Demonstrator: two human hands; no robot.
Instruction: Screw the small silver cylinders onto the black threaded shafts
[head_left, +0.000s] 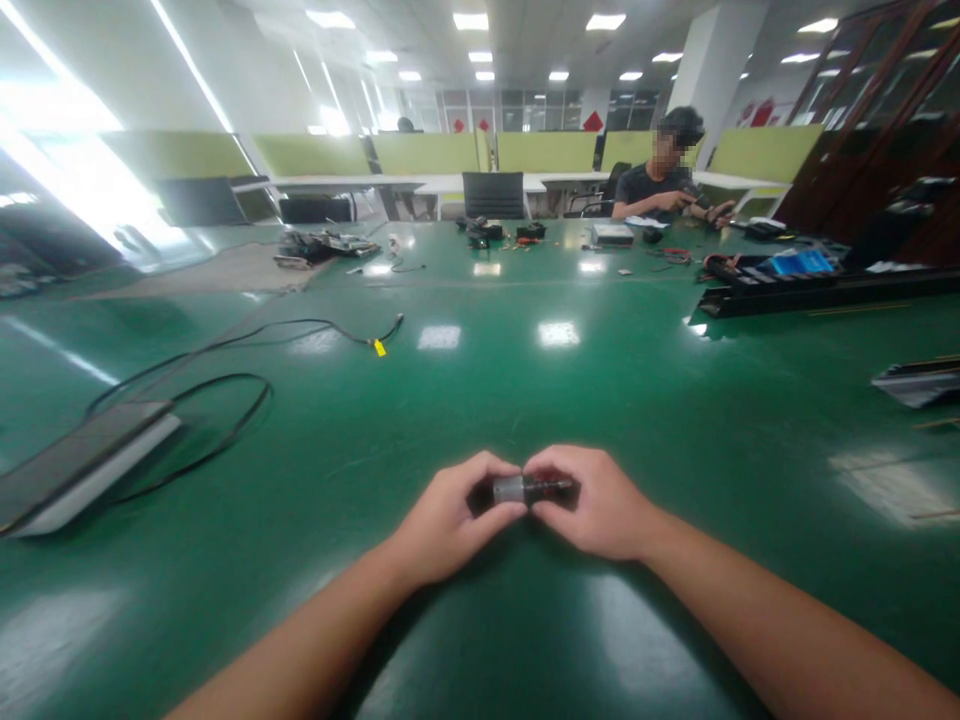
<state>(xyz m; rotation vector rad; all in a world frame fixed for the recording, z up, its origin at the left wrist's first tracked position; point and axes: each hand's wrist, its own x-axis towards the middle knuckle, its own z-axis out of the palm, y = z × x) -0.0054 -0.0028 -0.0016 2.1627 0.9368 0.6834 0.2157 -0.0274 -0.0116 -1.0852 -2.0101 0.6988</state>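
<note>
Between my two hands lies a small cylindrical part (510, 489), grey metal at its left end, with a black section and a thin tip to the right. Its exact kind is too blurred to tell. My left hand (463, 515) has thumb and fingers closed around the grey end. Curled about the black, narrow end is my right hand (600, 502), thumb and fingertips pinching near the middle. The fingertips of both hands almost meet. Both hands rest low, at or just above the green tabletop (480, 400).
At left sits a flat grey device (82, 465) with a black cable (225, 440). A yellow-tagged cable end (380, 347) lies farther in. Electronic parts (322, 246) and a grey box (612, 235) stand far back. Black rails (817, 295) lie right, near a seated person (654, 190).
</note>
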